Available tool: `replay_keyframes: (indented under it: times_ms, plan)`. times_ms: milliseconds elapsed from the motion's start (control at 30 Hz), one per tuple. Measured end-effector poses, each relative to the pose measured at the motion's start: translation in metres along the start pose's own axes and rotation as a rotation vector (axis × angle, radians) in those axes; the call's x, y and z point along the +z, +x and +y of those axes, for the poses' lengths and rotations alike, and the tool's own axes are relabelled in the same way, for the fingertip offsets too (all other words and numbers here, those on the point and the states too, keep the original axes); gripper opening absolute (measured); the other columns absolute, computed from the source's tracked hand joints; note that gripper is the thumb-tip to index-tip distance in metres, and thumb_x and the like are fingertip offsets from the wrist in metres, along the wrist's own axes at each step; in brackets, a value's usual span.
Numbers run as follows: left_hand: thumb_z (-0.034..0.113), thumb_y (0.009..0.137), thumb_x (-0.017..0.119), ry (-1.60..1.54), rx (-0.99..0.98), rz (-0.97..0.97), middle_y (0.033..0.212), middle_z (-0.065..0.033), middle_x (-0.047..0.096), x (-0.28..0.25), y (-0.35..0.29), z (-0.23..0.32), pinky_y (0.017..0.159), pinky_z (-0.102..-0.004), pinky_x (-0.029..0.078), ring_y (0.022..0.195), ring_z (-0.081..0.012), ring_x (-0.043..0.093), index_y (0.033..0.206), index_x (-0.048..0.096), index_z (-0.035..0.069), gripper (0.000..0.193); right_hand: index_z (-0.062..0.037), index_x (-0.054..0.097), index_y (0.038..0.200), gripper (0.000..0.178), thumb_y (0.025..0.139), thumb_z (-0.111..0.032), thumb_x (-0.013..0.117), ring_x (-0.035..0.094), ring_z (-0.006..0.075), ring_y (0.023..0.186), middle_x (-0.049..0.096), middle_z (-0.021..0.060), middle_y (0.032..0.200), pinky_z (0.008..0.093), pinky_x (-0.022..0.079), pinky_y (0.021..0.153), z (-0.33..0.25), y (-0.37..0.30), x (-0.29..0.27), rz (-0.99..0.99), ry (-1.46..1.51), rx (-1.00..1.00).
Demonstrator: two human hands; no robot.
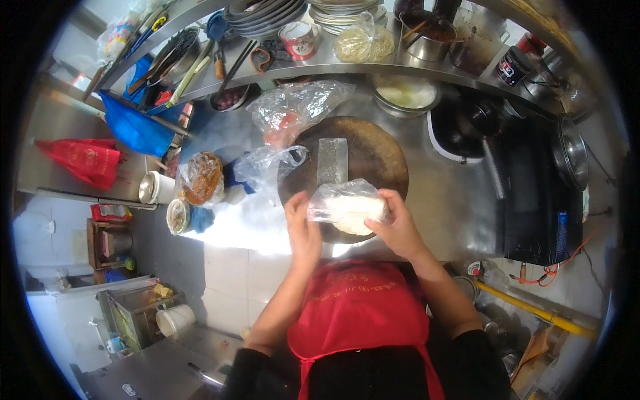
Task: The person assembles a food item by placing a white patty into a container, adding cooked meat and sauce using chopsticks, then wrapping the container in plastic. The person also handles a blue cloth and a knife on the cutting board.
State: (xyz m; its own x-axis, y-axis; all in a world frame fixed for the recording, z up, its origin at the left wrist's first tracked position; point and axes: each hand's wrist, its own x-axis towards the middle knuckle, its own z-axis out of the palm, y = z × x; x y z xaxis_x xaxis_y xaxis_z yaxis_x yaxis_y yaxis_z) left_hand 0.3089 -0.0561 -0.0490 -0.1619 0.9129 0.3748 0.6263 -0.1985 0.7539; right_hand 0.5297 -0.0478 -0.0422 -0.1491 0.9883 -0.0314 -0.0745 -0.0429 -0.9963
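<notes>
A clear plastic bag (324, 205) with a pale, whitish lump of food (359, 212) in it is held up over the near part of a round wooden chopping board (381, 152). My right hand (400, 230) grips the lump from the right, thumb on the near side and fingers behind. At the bag's left edge, the curled fingers of my left hand (303, 227) hold the plastic; their tips are slightly blurred. Just beyond the bag, a cleaver (333, 160) lies flat on the board, its near end hidden by the plastic.
Other plastic bags (280, 113) lie left of the board. A metal bowl of pale liquid (405, 95) stands behind it, under a shelf (427, 69) of plates and pots. At right is a black stove (533, 200) with a wok (477, 120). Covered tubs (202, 179) stand left.
</notes>
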Motion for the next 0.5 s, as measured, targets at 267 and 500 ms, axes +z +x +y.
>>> replay_keyframes:
  times_ms: [267, 500]
  plan:
    - [-0.003, 0.097, 0.056, -0.054, 0.421, -0.58, 0.136, -0.0214, 0.062, -0.007, -0.008, 0.0, 0.105, -0.039, 0.049, 0.125, -0.0316, 0.062, 0.142, 0.056, 0.003, 0.045, 0.0001, 0.047, 0.143, 0.057, 0.09, 0.003, 0.066, 0.059, 0.0184, 0.119, 0.061, 0.0099, 0.129, 0.0339, 0.049, 0.103, 0.019, 0.005, -0.02, 0.253, 0.454, 0.119]
    - [0.03, 0.11, 0.049, -1.232, -0.708, -0.864, 0.136, -0.0105, 0.061, -0.002, 0.014, -0.025, 0.101, -0.0368, 0.05, 0.12, -0.0192, 0.062, 0.145, 0.049, 0.004, 0.043, -0.002, 0.033, 0.156, 0.079, 0.086, 0.009, 0.067, 0.058, 0.0213, 0.126, 0.049, 0.0166, 0.15, 0.0345, 0.05, 0.103, -0.001, -0.013, -0.021, 0.038, 0.24, 0.056]
